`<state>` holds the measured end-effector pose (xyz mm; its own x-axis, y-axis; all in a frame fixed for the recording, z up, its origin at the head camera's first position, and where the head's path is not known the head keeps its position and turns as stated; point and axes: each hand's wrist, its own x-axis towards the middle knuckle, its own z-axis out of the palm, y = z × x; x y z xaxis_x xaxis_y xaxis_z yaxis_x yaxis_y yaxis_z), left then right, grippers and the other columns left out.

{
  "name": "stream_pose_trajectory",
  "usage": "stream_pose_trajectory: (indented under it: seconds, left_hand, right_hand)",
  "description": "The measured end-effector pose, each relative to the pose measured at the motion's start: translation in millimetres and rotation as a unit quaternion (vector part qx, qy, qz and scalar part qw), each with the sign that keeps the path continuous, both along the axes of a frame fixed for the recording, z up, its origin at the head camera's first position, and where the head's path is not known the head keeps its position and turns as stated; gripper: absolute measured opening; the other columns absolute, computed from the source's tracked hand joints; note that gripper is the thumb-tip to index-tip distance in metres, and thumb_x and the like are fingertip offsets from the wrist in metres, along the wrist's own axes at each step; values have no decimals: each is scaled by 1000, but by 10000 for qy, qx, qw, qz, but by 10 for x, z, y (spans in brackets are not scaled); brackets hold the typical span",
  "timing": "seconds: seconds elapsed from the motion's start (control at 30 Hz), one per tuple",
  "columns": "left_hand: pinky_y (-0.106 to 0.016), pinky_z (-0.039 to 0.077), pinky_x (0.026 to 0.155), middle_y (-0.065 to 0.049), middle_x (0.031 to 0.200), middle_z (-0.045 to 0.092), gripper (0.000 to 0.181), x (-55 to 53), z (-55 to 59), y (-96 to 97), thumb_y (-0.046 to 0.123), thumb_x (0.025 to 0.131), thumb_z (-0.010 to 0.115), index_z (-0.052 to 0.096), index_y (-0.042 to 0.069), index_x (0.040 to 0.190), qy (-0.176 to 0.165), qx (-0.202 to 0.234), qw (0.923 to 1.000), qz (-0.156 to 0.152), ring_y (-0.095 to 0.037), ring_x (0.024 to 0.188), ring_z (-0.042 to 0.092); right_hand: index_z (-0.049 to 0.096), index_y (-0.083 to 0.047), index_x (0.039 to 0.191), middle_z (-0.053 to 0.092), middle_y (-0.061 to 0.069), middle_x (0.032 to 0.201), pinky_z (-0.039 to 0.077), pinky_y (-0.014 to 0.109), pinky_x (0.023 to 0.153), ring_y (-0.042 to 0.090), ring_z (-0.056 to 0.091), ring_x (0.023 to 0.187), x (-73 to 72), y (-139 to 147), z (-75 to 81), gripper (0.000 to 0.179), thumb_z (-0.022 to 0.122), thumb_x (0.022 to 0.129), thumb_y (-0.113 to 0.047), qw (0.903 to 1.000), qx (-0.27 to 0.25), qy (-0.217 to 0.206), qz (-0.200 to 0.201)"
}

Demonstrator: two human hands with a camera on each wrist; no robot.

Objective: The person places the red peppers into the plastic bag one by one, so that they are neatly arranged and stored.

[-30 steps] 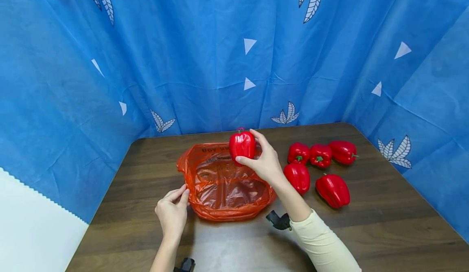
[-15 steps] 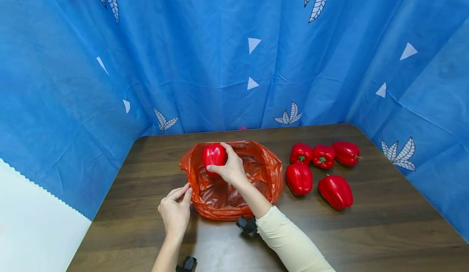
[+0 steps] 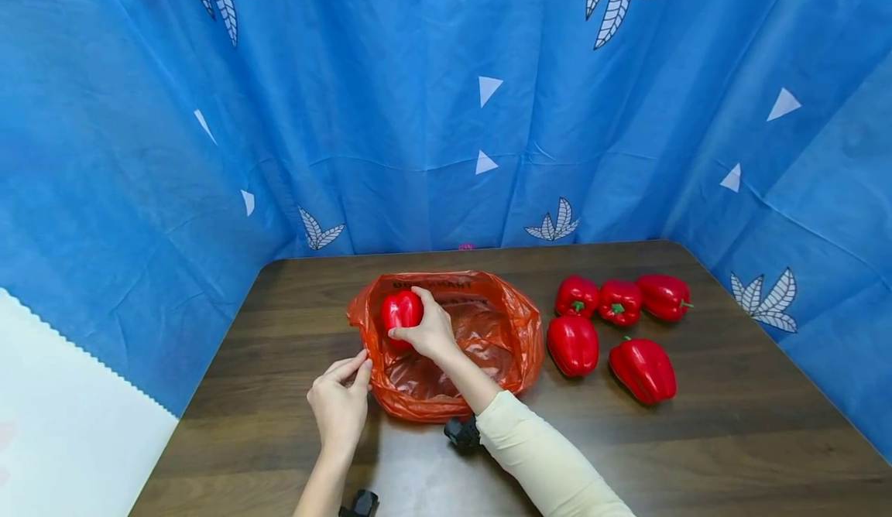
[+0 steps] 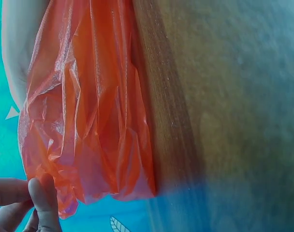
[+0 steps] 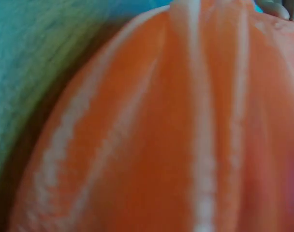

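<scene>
A red plastic bag stands on the table with its mouth spread wide, dark print on its far inner side. My left hand pinches the bag's left rim between thumb and fingers; the left wrist view shows the same pinch on the crinkled plastic. Inside the mouth, towards the left, my right hand grips a red bell pepper between thumb and fingers. The bag's side fills the right wrist view and hides most of that hand's work.
Several more red bell peppers lie right of the bag, the nearest pepper close to its rim and another pepper farther right. A blue curtain hangs behind the wooden table. A white sheet is at the left.
My right hand has carried the bell pepper leftward and down, from above the bag's right part into its left side. The left hand keeps its pinch on the rim.
</scene>
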<state>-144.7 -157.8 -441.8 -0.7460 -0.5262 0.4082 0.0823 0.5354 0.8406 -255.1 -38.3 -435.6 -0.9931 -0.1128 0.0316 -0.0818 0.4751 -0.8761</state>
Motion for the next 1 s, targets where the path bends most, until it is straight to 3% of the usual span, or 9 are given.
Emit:
stream_pose_trajectory:
  seconds: [0.33, 0.67, 0.87, 1.0]
  left_hand:
    - [-6, 43, 50, -12, 85, 76, 15, -9, -15, 19, 0, 81, 76, 78, 2, 95, 33, -42, 10000, -50, 20, 53, 49]
    - [-5, 45, 51, -14, 88, 75, 16, 3, -25, 19, -1, 81, 76, 78, 1, 97, -92, 79, 9999, -75, 20, 54, 50]
    - [-6, 45, 51, -14, 88, 75, 16, 1, -21, 20, -1, 81, 76, 78, 1, 96, -48, 112, 9999, -70, 19, 53, 51]
    - [-6, 44, 50, -13, 87, 75, 16, -2, -20, 21, -1, 80, 76, 78, 2, 95, -40, 85, 9999, -52, 19, 53, 50]
  right_hand:
    - [39, -19, 146, 54, 16, 139, 53, 53, 93, 38, 50, 122, 22, -70, -116, 83, 83, 76, -19, 9994, 301, -147, 96]
    - [33, -23, 152, 50, 18, 140, 51, 54, 95, 38, 49, 122, 51, -6, -139, 90, 82, 77, -18, 9986, 202, -233, 421]
    - [32, -20, 153, 47, 19, 145, 48, 57, 98, 40, 48, 125, 116, 162, -41, 90, 82, 78, -17, 9974, -93, -178, 690]
    - [34, -16, 152, 43, 21, 147, 53, 51, 94, 42, 51, 125, 226, 350, 60, 86, 81, 80, -16, 9948, -360, 42, 948]
